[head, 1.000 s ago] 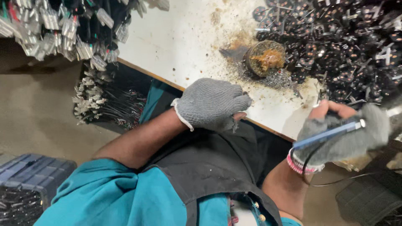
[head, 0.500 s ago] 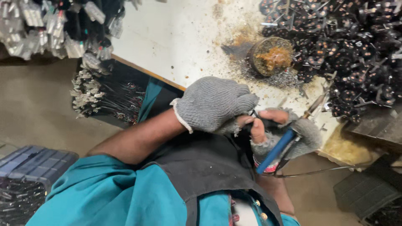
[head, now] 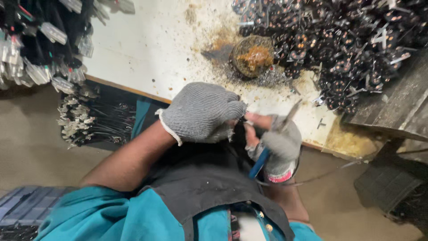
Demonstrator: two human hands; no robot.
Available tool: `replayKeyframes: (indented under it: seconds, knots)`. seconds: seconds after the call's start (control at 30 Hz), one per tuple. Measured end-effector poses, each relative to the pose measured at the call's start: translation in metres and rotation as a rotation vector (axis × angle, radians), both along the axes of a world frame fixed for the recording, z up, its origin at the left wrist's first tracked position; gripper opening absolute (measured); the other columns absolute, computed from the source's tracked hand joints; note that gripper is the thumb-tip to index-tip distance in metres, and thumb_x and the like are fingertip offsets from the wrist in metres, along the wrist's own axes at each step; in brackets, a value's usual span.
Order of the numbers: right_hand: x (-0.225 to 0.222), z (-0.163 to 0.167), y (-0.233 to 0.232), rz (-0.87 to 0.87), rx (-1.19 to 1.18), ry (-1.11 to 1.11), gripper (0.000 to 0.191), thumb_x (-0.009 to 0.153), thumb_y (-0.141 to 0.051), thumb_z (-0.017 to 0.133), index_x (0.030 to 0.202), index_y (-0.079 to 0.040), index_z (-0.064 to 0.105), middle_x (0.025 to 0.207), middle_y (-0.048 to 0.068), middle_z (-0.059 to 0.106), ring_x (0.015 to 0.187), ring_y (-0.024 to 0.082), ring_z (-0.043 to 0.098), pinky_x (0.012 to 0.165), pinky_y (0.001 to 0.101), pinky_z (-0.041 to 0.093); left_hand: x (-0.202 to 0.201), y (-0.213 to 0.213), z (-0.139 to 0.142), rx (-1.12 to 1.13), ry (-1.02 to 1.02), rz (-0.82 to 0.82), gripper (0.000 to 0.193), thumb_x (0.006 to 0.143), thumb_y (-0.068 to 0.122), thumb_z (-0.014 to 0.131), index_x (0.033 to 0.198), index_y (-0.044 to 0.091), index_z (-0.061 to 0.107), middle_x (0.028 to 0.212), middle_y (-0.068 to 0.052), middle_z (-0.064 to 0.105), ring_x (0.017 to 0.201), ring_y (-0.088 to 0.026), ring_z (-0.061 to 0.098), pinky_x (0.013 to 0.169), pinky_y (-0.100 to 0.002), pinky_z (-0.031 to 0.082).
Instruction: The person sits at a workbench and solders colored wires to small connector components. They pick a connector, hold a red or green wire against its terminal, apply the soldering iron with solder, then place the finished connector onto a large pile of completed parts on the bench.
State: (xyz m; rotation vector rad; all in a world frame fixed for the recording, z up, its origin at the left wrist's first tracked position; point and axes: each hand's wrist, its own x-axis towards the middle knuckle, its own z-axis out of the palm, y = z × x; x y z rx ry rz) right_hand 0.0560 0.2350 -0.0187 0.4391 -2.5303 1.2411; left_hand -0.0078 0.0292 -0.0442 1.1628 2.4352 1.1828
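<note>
My left hand [head: 203,112], in a grey knit glove, is closed in a fist at the near edge of the white workbench [head: 147,49]. It seems to pinch a small dark part, mostly hidden under the glove. My right hand [head: 276,142], also gloved with bare fingertips, grips a blue-handled tool [head: 260,161] whose metal tip points up toward the bench. The two hands touch, right beside left. A round tin of brown paste [head: 253,57] sits on the bench just beyond them.
A big heap of black cable ends [head: 343,49] covers the bench's far right. Bundles of black wires with white connectors [head: 40,49] hang at the left, more lower down [head: 84,122]. A dark crate [head: 20,209] stands at the lower left. Grey dust surrounds the tin.
My right hand has swung in from the far right with the tool and now meets my left hand. My left hand has stayed at the bench edge.
</note>
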Motion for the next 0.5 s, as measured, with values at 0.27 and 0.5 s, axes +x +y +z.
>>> replayKeyframes:
  seconds: [0.27, 0.5]
  knots:
    - [0.004, -0.014, 0.012, -0.117, 0.267, -0.19, 0.023, 0.079, -0.012, 0.088, 0.1, -0.011, 0.077, 0.072, 0.006, 0.066, 0.063, 0.027, 0.062, 0.062, 0.0358, 0.046, 0.006, 0.012, -0.003, -0.122, 0.113, 0.174, 0.016, 0.079, 0.033, 0.074, 0.08, 0.019, 0.066, 0.072, -0.006, 0.062, 0.067, -0.03, 0.067, 0.054, -0.047, 0.05]
    - [0.005, -0.014, 0.002, -0.193, 0.233, -0.15, 0.024, 0.082, -0.016, 0.091, 0.101, -0.012, 0.076, 0.08, 0.005, 0.07, 0.067, 0.023, 0.063, 0.068, 0.0349, 0.048, 0.016, -0.013, -0.017, -0.069, 0.229, 0.159, 0.017, 0.078, 0.033, 0.073, 0.089, 0.02, 0.069, 0.076, -0.002, 0.063, 0.069, -0.026, 0.067, 0.053, -0.043, 0.049]
